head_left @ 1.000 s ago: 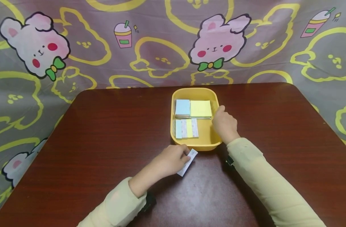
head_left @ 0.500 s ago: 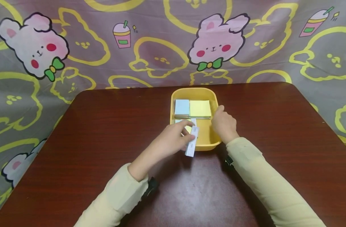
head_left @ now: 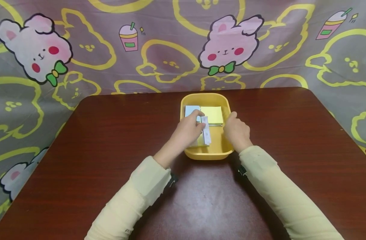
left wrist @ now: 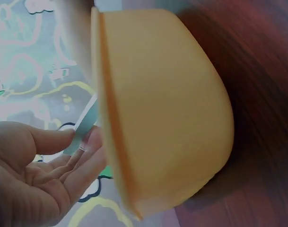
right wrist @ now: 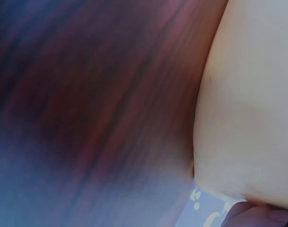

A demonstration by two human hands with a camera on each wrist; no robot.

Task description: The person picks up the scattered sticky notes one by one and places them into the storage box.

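My left hand (head_left: 189,129) pinches a narrow white sticky-note pad (head_left: 206,131) between thumb and fingers. It hangs over the yellow plastic bin (head_left: 208,156). In the left wrist view the pad (left wrist: 87,118) shows edge-on beside the bin wall (left wrist: 167,104). A blue sticky-note pad (head_left: 192,109), partly covered by that hand, and a yellow sticky-note pad (head_left: 212,115) lie at the bin's far end. Narrow pads at the near left are mostly hidden below the hand. My right hand (head_left: 237,131) grips the bin's right rim; its fingers (right wrist: 257,215) show at the right wrist view's bottom.
The bin stands on a dark red-brown wooden table (head_left: 125,133). Behind the table hangs a patterned cloth (head_left: 170,50) with cartoon rabbits. Both forearms reach in from the near side, with dark straps at the wrists.
My left hand has carried the white pad from in front of the bin forward over its rim and inside, turning it more lengthwise. My right hand stays on the rim.
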